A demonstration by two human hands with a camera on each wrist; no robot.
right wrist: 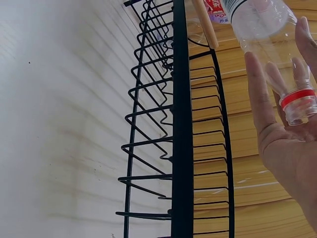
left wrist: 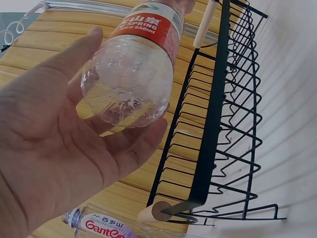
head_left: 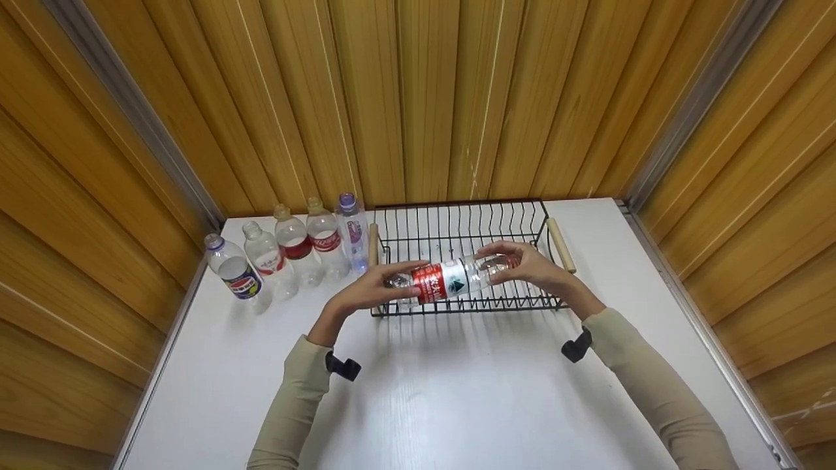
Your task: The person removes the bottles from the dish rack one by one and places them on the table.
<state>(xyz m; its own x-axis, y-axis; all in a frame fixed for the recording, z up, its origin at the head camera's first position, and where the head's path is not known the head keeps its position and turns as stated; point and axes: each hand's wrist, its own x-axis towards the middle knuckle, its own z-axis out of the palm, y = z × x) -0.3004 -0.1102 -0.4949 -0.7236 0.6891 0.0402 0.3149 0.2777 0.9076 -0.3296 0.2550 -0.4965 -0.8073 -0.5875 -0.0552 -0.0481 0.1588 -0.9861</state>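
Observation:
A clear plastic water bottle (head_left: 444, 282) with a red and white label lies sideways in the air above a black wire rack (head_left: 470, 310). My left hand (head_left: 373, 287) holds its base end, thumb on one side and fingers on the other, as the left wrist view shows around the ridged bottom of the bottle (left wrist: 129, 82). At the neck end, my right hand (head_left: 532, 266) grips the bottle between thumb and fingers. The open mouth, with a red ring (right wrist: 297, 97) below it, points into the right palm. No cap is on it.
Wooden handles (head_left: 562, 245) flank the rack. Left of it several clear bottles stand upright in a slanted row, from one with a dark blue label (head_left: 242, 284) to a slim purple-topped one (head_left: 353, 232). Wood-patterned panels (head_left: 424, 98) rise behind the white table (head_left: 431, 391).

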